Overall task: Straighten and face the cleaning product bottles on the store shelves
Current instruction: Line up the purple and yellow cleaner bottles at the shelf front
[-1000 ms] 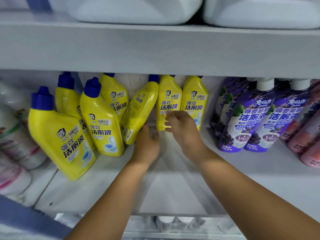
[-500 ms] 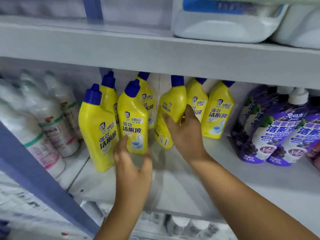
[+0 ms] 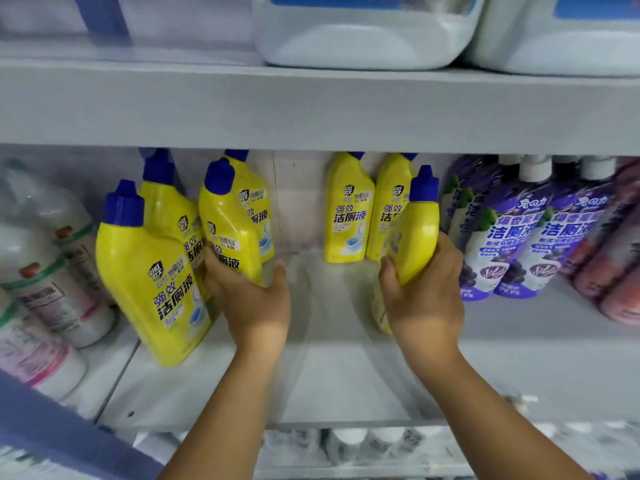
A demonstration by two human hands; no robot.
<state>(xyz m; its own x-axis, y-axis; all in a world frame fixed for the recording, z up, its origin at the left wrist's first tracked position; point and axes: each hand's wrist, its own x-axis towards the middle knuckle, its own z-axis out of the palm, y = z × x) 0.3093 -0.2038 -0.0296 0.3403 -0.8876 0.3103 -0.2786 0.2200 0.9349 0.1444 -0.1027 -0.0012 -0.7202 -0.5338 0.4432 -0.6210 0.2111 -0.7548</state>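
with your left hand (image 3: 254,299) wrapped round one yellow bottle (image 3: 228,233) and right hand (image 3: 424,299) round another (image 3: 415,237), grip low: they look smooth, likely heavy, top-tippy.

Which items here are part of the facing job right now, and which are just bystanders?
In play:
- yellow bottle, gripped by left hand
- turned yellow bottle, gripped by right hand
- other yellow bottles

Bystanders:
- purple bottles
- white bottles
- white jugs on the upper shelf
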